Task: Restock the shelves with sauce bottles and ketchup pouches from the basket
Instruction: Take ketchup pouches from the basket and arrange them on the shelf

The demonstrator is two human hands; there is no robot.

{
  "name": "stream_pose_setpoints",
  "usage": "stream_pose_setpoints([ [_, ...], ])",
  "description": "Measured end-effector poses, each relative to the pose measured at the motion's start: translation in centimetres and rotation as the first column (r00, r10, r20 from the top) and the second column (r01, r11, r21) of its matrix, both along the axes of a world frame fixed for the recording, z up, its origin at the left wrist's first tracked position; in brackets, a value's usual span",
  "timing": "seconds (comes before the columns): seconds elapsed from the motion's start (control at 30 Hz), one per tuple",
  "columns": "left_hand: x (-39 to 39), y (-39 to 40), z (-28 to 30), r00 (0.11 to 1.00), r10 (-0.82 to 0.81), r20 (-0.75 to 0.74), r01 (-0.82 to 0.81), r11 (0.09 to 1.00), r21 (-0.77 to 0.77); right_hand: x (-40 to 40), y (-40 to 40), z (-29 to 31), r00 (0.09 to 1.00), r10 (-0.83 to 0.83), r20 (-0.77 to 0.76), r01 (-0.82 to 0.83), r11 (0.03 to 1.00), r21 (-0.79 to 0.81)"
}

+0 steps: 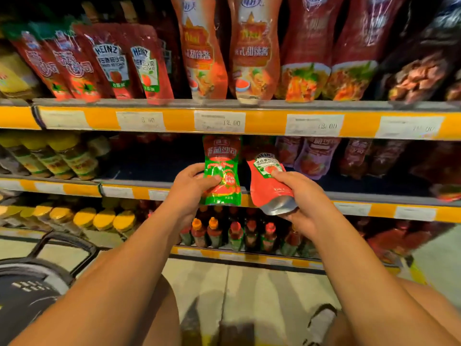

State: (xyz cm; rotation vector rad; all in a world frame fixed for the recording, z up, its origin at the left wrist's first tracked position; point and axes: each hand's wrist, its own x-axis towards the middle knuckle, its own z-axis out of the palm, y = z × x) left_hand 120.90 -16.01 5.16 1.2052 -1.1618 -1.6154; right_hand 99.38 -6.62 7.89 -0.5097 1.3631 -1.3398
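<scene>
My left hand [192, 188] grips a green and red ketchup pouch [222, 161] upright, thumb across its front. My right hand [303, 196] holds a red Heinz ketchup pouch [265, 186] with a silver bottom, tilted left. Both pouches hover in front of the middle shelf [149, 168], where a dark gap opens behind them. The black basket [30, 283] sits on the floor at the lower left, its handle up. Its contents are not visible.
The top shelf [249, 121] carries hanging red ketchup pouches [119, 63] and tall sauce pouches [252, 51]. Yellow-capped jars [57, 156] stand at the left of the middle shelf, purple pouches [311, 156] at its right. Small sauce bottles [234, 233] line the bottom shelf.
</scene>
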Motion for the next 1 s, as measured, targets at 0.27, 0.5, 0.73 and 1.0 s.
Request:
stream_pose_setpoints([
  [0.27, -3.2, -4.9, -2.6, 1.000, 0.018, 0.008, -0.017, 0.995, -0.094, -0.4, -1.9, -0.7, 0.999, -0.032, 0.000, 0.032, 0.999, -0.028],
  [0.5, -6.1, -6.6, -4.0, 0.998, -0.006, 0.060, 0.015, 0.986, -0.166, -1.2, -3.1, -1.6, 0.995, -0.097, -0.011, 0.097, 0.995, -0.028],
  [0.73, -7.8, -8.6, -4.1, 0.989, -0.019, 0.144, 0.050, 0.975, -0.217, -2.2, -2.7, -2.4, 0.994, -0.099, -0.049, 0.098, 0.995, -0.016],
  [1.0, -9.1, -9.3, -4.9, 0.975, 0.041, 0.217, 0.031, 0.947, -0.319, -2.9, -1.4, -2.9, 0.998, -0.029, -0.064, 0.027, 0.999, -0.043],
])
